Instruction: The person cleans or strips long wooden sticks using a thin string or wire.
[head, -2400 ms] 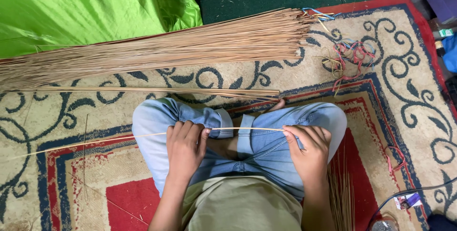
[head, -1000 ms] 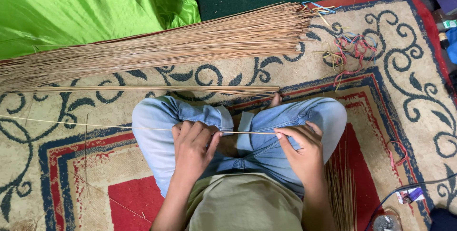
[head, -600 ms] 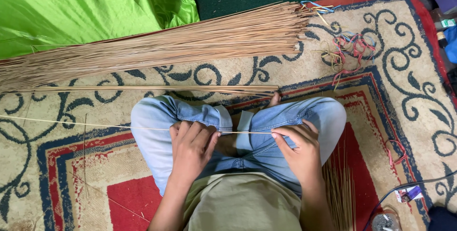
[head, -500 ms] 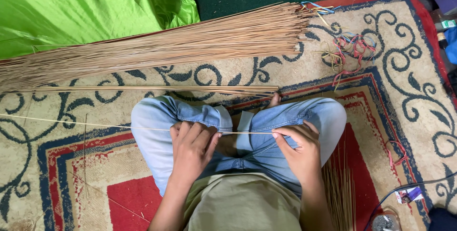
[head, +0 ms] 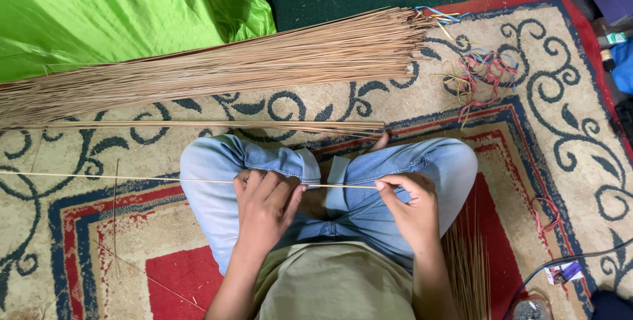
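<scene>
Since the earlier frame the thin stick [head: 132, 179] has slid leftward, lying crosswise over the lap, right hand [head: 410, 202] pinching its end, left hand [head: 265, 202] curled around it nearer the middle.

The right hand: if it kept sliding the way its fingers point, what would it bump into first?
Probably the left hand. The right hand points left along the thin stick, and the left hand grips that stick in its path; depth is hard to judge.

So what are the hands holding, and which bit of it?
One long thin tan stick: the right hand pinches its end, and the left hand grips it a little further along.
</scene>
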